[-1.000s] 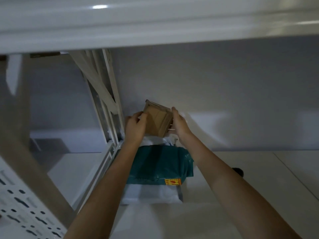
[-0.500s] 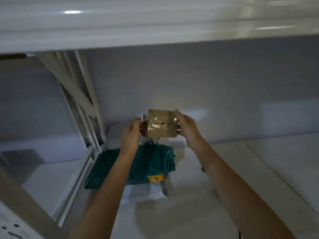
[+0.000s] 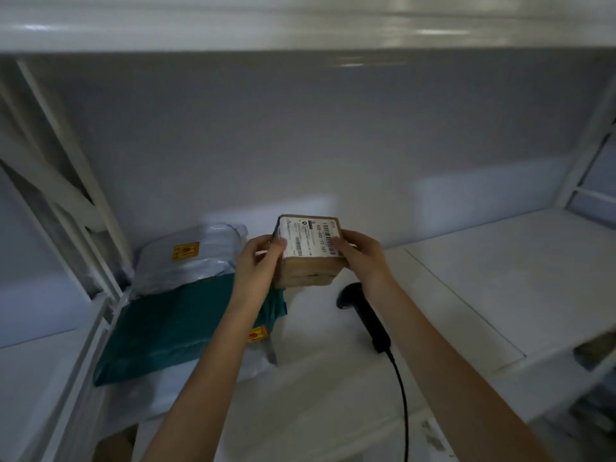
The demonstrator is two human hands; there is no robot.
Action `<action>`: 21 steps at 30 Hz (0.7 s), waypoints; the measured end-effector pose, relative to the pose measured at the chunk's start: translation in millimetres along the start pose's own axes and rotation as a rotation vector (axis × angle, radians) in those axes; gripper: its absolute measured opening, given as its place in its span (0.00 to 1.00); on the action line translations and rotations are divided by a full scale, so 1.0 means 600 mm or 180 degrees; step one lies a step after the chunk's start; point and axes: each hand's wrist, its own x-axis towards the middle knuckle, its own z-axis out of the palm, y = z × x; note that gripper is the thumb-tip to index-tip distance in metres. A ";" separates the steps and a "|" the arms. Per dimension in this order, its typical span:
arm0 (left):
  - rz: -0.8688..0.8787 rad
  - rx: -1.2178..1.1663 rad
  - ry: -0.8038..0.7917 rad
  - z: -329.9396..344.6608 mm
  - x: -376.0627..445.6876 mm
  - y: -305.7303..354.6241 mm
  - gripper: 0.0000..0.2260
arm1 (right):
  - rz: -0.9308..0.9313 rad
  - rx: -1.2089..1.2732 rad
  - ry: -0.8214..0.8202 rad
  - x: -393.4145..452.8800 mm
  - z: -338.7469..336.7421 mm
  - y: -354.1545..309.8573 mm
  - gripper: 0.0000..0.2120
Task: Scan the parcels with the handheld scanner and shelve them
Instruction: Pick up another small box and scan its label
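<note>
Presently, both hands hold one small cardboard parcel [image 3: 308, 253] above the white shelf [image 3: 466, 278]. The left hand [image 3: 258, 265] grips its left side, thumb curled onto the top edge of the white label [image 3: 308, 240]; the right hand [image 3: 361, 253] grips the right side, fingers [image 3: 340, 243] curled over the barcode end. The label faces up, and the parcel's near brown face is tilted slightly toward the person.

Below and just right of the right fingers, the black handheld scanner [image 3: 365, 316] lies on the shelf, untouched, its cable [image 3: 401, 405] running back over the front edge.

Left of the left fingers, a grey-white mailer bag [image 3: 190, 256] lies at the rear against the upright frame [image 3: 83, 208], partly resting on a teal mailer bag [image 3: 173, 331] which passes under the left forearm. The teal bag's near corner reaches almost to the front edge.

Right of the right fingers, the shelf surface is open as far as the seam and on to the right-hand upright. The shelf above [image 3: 300, 25] overhangs well clear of the hands.
</note>
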 end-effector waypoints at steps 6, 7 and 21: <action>-0.0488 -0.0337 -0.0289 0.029 -0.019 0.003 0.34 | -0.0282 -0.0154 -0.0433 -0.006 -0.086 -0.017 0.19; -0.0602 -0.0404 -0.0424 0.034 -0.023 0.003 0.33 | -0.0336 -0.0112 -0.0539 -0.005 -0.101 -0.024 0.21; -0.1338 -0.0446 -0.0546 0.141 -0.115 -0.020 0.10 | -0.0934 -0.0220 -0.1468 0.031 -0.176 -0.049 0.19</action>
